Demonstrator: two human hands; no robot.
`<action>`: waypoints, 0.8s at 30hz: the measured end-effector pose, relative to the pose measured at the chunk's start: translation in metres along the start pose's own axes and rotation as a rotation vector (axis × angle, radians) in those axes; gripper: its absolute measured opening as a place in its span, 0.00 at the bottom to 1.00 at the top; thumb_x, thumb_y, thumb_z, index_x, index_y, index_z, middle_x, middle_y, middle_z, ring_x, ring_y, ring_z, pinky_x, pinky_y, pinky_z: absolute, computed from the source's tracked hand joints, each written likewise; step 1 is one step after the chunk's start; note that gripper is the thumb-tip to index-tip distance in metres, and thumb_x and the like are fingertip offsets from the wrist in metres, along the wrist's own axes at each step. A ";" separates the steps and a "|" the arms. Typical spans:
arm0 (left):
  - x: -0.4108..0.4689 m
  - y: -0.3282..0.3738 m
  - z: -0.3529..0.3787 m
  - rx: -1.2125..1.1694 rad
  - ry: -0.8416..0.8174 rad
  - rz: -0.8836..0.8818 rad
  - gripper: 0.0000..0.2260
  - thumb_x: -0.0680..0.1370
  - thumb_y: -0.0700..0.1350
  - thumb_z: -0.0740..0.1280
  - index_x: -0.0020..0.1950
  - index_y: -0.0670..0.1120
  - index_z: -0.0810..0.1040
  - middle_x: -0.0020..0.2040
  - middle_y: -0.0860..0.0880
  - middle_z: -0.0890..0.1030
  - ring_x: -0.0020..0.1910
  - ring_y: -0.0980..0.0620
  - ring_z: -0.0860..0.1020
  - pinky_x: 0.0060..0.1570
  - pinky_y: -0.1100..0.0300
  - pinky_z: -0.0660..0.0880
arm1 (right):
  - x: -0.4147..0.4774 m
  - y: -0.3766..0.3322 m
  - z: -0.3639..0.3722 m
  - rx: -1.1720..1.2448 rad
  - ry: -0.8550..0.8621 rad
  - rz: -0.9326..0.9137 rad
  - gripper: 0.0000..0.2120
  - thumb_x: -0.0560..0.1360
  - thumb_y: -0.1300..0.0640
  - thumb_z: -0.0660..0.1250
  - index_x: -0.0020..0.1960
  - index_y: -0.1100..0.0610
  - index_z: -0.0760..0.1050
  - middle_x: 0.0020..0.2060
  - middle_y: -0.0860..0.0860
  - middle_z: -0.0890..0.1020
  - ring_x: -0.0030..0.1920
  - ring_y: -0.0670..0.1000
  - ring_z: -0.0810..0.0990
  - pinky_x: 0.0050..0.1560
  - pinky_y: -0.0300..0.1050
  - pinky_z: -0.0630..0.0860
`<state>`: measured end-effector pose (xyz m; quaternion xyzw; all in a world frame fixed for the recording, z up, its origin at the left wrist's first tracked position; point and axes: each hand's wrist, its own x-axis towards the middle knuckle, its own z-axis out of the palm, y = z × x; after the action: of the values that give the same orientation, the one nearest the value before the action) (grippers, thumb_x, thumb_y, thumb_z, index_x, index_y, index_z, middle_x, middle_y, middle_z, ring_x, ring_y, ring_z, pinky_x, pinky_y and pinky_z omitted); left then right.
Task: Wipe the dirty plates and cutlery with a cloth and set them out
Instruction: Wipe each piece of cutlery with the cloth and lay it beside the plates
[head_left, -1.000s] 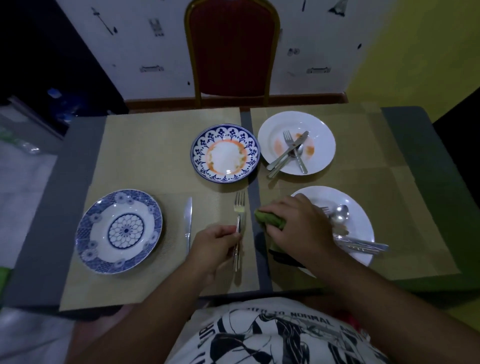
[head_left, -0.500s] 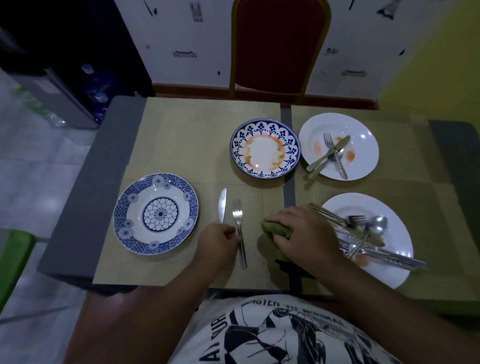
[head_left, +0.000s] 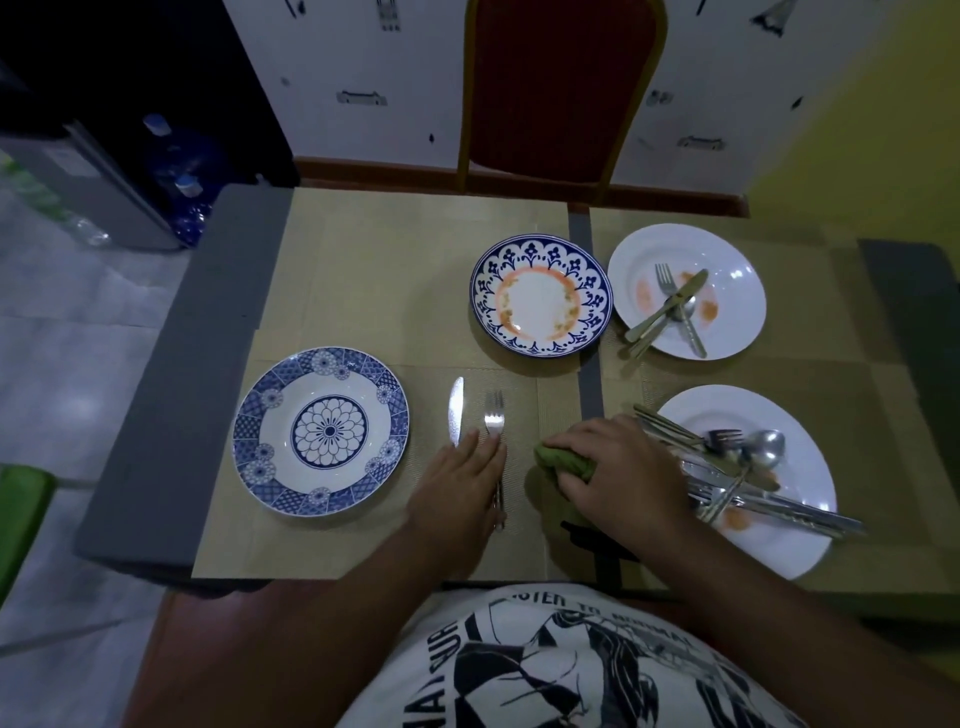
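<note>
On the near left mat (head_left: 363, 545), the left hand (head_left: 460, 483) lies flat, fingers (head_left: 485, 452) straight and close together. It covers the handle of the fork (head_left: 494, 415) and the lower end of the knife (head_left: 456, 410). Both are set just right of the clean blue plate (head_left: 321, 430). If that hand drags as it lifts, the fork could skew against the knife and spoil the setting.

The right hand (head_left: 618, 473) has its fingers curled round the bunched green cloth (head_left: 563, 460), which rests on the mat between the fork and the near plate (head_left: 789, 410). The back of this hand sits right beside the handles of the cutlery pile (head_left: 727, 467), which jut over the plate's rim. A careless swing could knock them, and loosely crossed pieces would likely slide, clatter off, or drag the orange smear onto the mat. The long handles overhanging the right rim look the likeliest to tip.

The cloth itself is a risk: if it is already soiled, it may spread sauce rather than lift it. The stained plate (head_left: 540, 301) and the far plate (head_left: 737, 249) with its crossed cutlery are not yet wiped. Reaching over the finished setting for them could brush it.
</note>
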<state>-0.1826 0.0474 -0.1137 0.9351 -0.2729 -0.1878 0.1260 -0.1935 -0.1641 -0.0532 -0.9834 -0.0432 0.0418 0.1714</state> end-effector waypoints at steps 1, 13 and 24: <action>0.000 -0.002 -0.001 -0.001 -0.002 0.014 0.36 0.80 0.54 0.64 0.82 0.46 0.49 0.82 0.48 0.48 0.81 0.46 0.46 0.76 0.53 0.42 | 0.000 0.000 0.000 -0.004 0.000 0.006 0.16 0.68 0.49 0.73 0.55 0.40 0.80 0.48 0.38 0.81 0.48 0.47 0.73 0.41 0.41 0.67; -0.001 -0.005 -0.016 -0.009 0.023 0.122 0.37 0.80 0.57 0.62 0.82 0.47 0.48 0.82 0.48 0.48 0.81 0.49 0.43 0.76 0.55 0.38 | -0.005 -0.001 -0.003 0.020 0.074 0.104 0.17 0.66 0.52 0.73 0.54 0.41 0.81 0.47 0.39 0.81 0.49 0.49 0.75 0.41 0.44 0.74; 0.028 0.050 -0.023 -0.080 0.138 0.255 0.33 0.76 0.55 0.70 0.77 0.43 0.66 0.77 0.45 0.67 0.77 0.41 0.62 0.76 0.45 0.58 | -0.042 0.051 -0.029 0.098 0.163 0.332 0.17 0.67 0.51 0.71 0.55 0.42 0.81 0.51 0.41 0.82 0.54 0.49 0.76 0.49 0.50 0.78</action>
<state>-0.1743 -0.0058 -0.0844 0.8978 -0.3724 -0.1162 0.2045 -0.2284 -0.2257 -0.0402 -0.9676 0.1357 -0.0084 0.2127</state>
